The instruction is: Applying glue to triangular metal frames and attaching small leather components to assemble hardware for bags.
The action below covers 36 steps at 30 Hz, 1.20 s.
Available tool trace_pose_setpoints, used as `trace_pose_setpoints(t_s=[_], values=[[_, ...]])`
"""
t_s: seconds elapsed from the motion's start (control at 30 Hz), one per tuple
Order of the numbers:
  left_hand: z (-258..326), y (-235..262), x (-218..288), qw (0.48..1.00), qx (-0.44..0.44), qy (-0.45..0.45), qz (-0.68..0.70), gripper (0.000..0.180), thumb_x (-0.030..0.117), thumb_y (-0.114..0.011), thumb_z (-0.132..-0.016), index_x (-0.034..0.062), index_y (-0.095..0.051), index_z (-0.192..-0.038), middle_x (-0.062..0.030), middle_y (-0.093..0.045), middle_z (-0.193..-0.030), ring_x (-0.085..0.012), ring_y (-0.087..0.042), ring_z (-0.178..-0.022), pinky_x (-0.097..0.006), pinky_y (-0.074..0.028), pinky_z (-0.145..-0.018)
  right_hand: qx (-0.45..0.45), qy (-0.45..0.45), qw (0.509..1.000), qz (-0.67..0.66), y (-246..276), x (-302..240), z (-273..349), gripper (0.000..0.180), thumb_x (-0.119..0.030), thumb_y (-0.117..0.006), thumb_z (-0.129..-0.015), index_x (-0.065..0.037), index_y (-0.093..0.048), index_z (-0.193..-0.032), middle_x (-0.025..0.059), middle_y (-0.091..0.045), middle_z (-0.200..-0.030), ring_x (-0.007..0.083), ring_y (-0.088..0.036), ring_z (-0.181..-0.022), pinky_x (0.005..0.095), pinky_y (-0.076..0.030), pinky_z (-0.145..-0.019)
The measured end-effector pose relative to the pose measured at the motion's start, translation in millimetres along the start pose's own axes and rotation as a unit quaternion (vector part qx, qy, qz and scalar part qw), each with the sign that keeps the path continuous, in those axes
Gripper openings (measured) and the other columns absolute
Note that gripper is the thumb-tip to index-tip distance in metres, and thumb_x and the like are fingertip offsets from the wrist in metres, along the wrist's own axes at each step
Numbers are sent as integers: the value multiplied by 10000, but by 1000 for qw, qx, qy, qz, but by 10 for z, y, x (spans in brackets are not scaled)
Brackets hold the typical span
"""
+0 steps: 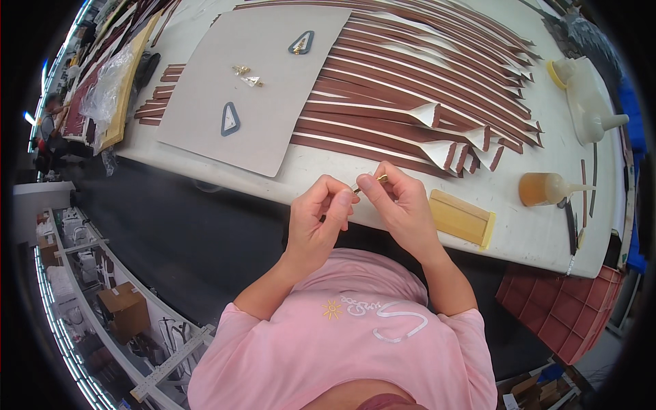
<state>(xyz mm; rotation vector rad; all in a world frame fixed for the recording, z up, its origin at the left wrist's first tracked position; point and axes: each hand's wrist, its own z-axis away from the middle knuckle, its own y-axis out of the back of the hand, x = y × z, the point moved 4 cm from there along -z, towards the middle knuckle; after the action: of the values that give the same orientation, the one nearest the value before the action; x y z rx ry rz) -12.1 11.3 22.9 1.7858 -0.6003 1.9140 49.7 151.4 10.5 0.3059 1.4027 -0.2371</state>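
A small gold-coloured metal piece (383, 179) is pinched between the thumb and fingers of the right hand (404, 210), and its nearer end is met by the closed fingertips of the left hand (320, 217), in front of the table edge. Beyond the grip, brown strips (342, 115) with white edges are spread; to its left, 2 triangular blue-grey pieces (229, 124) are laid on a grey board (266, 140). Just right of it, a yellow rectangular block (461, 217) is seen, with an amber squeeze bottle (538, 189) farther right.
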Motion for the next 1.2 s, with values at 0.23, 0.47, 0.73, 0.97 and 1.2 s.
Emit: trace_pose_setpoints(t_s=[0.23,0.47,0.73,0.97,1.2], values=[[-30,20,-98,995,-20,45,89,107,80,-585,-951,-1,-584,-881,-20,-617,-802,-25,-520,-620,-179,-443,-511,-1,20,1000,22,-11,-23,-10,345,-279,-565,-992,-16,-510,-776,35,-392,-524,107,-321,-503,300,-275,-455],[-33,36,-126,992,1,55,112,106,71,-590,-944,-5,-587,-870,-29,-626,-805,-22,-529,-628,-172,-450,-512,46,46,998,11,-58,-62,-15,352,-289,-558,-993,-14,-505,-780,67,-449,-529,133,-381,-482,310,-322,-459],[-37,48,-146,990,24,59,129,101,62,-586,-938,3,-593,-856,-25,-612,-756,-28,-528,-594,-173,-440,-499,17,22,992,121,-89,-109,-57,377,-308,-550,-990,-13,-498,-760,94,-447,-504,211,-415,-437,348,-333,-448],[-66,125,-210,989,4,77,124,152,134,-589,-943,45,-593,-821,-22,-617,-701,-29,-492,-488,-159,-370,-435,25,24,995,89,-95,-11,-23,485,-368,-409,-1040,-7,-539,-744,105,-457,-528,203,-429,-467,341,-340,-476],[-82,188,-169,987,-25,91,132,144,129,-571,-949,47,-588,-832,8,-568,-666,-15,-493,-524,-163,-363,-459,-27,-42,998,-31,-51,-27,-27,562,-404,-338,-1058,-8,-558,-726,-9,-376,-566,86,-335,-546,271,-289,-514]])
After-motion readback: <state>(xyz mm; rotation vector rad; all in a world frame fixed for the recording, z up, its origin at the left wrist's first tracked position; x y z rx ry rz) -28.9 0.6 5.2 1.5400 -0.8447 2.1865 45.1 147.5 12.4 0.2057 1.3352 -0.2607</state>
